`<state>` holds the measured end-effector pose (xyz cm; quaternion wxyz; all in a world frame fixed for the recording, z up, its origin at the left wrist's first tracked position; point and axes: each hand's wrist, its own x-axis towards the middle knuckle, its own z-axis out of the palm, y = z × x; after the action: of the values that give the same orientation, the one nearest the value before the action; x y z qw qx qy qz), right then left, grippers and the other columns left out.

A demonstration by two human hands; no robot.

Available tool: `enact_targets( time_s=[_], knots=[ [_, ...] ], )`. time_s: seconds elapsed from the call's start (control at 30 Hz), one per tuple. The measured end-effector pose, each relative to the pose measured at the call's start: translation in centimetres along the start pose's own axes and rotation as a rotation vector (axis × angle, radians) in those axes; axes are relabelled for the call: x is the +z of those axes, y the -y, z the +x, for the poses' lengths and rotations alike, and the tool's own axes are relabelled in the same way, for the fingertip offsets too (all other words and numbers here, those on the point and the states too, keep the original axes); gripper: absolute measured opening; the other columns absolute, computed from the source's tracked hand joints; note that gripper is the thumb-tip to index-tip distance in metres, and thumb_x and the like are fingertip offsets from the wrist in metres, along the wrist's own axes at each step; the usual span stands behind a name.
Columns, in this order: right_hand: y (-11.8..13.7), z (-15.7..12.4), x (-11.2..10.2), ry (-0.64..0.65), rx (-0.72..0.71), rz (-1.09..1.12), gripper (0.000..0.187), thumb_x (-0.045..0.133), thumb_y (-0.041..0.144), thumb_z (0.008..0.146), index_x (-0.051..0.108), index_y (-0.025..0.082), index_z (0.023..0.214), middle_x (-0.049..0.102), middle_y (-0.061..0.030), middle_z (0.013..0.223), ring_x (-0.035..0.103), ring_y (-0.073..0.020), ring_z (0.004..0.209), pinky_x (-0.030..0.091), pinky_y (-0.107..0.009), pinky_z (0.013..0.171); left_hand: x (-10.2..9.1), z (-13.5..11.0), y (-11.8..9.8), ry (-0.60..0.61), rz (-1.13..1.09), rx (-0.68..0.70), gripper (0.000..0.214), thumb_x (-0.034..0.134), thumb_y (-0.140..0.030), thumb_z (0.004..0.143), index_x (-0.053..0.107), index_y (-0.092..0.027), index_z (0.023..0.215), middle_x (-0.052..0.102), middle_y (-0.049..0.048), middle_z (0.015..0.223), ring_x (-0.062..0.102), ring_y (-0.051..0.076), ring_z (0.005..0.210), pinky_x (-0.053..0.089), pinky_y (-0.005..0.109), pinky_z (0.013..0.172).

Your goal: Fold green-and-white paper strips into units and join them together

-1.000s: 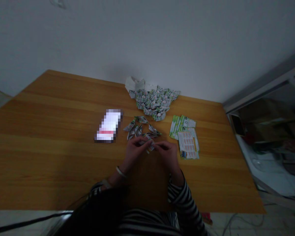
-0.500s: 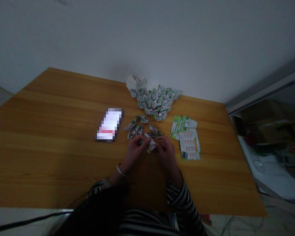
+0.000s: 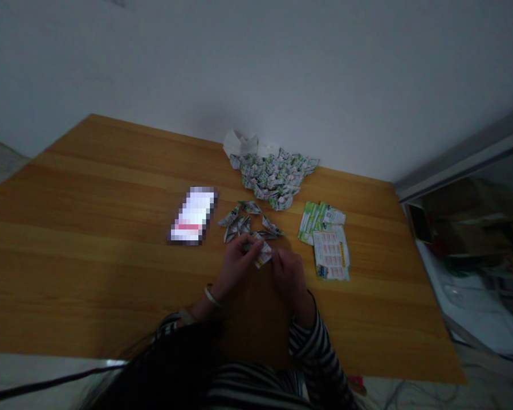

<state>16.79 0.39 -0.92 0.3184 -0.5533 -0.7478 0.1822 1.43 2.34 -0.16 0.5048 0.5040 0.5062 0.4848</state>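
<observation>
One small paper [image 3: 263, 255] between desk's [image 3: 111, 273] front and back edges: my left hand [image 3: 235, 263] pinches it; right hand [image 3: 289, 274], curled tighter than before, pinches corner, maybe creasing.

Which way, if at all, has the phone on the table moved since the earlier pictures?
No: the phone shows no movement against the table and its wood grain; the whole view has shifted slightly, suggesting camera motion.
</observation>
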Motion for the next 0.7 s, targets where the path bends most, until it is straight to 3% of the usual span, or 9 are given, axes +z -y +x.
enact_targets(
  time_s=[0.37, 0.6, 0.7],
  knots=[
    [0.6, -0.28, 0.79, -0.057, 0.117, 0.18, 0.035, 0.037, 0.032, 0.097, 0.041, 0.023, 0.063, 0.042, 0.0028, 0.054, 0.04, -0.0137, 0.048, 0.023, -0.029, 0.051, 0.21, -0.11, -0.24, -0.059, 0.051, 0.022, 0.027, 0.066, -0.038, 0.081, 0.058, -0.017, 0.066, 0.057, -0.0017, 0.065, 0.05, 0.011, 0.06, 0.041, 0.022, 0.057],
    [0.73, 0.29, 0.46, 0.03, 0.23, 0.399, 0.038, 0.042, 0.039, 0.094, 0.045, 0.02, 0.061, 0.041, 0.0041, 0.055, 0.038, -0.0115, 0.052, 0.026, -0.025, 0.05, 0.09, -0.06, -0.33, -0.085, 0.121, 0.049, 0.027, 0.07, -0.038, 0.077, 0.058, -0.017, 0.064, 0.056, -0.0016, 0.062, 0.049, 0.011, 0.059, 0.04, 0.022, 0.054],
    [0.88, 0.44, 0.56, 0.011, 0.278, 0.498, 0.038, 0.048, 0.04, 0.09, 0.044, 0.02, 0.059, 0.038, 0.0046, 0.056, 0.036, -0.0108, 0.053, 0.027, -0.024, 0.05, 0.21, -0.1, -0.11, -0.09, 0.123, 0.039, 0.027, 0.07, -0.038, 0.076, 0.057, -0.017, 0.065, 0.056, -0.0023, 0.062, 0.05, 0.011, 0.058, 0.041, 0.021, 0.055]
  ],
)
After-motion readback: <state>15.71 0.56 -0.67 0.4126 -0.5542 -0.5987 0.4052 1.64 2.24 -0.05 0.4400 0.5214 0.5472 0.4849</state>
